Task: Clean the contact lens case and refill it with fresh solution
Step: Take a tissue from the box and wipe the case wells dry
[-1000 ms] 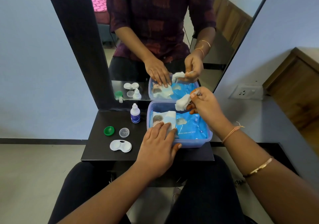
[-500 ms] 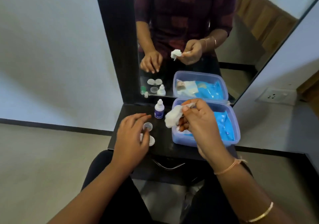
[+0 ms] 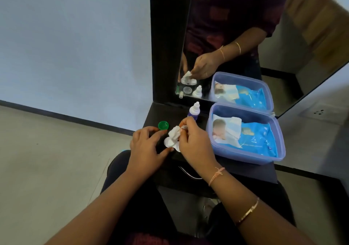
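The right hand (image 3: pixel 196 142) pinches a small crumpled white wipe (image 3: pixel 174 132) between its thumb and fingertips and presses it down onto the white plastic contact lens case (image 3: pixel 170 143). The case lies flat on the near left part of the small black table (image 3: pixel 245 171), and only a bit of it shows under the wipe and the hand. The left hand (image 3: pixel 146 147) rests on the table just left of the case, fingers spread and bent, with its thumb tip touching the near edge of the case.

A round green plastic cap (image 3: pixel 163 125) sits on the table just past the left hand's fingers. A small white dropper bottle with a purple label (image 3: pixel 194 110) stands upright a little farther back, close to the mirror (image 3: pixel 236 27). On the right side of the table is an open clear purple plastic box (image 3: pixel 245 156), and a blue pack of baby wipes (image 3: pixel 253 137) lies inside it.
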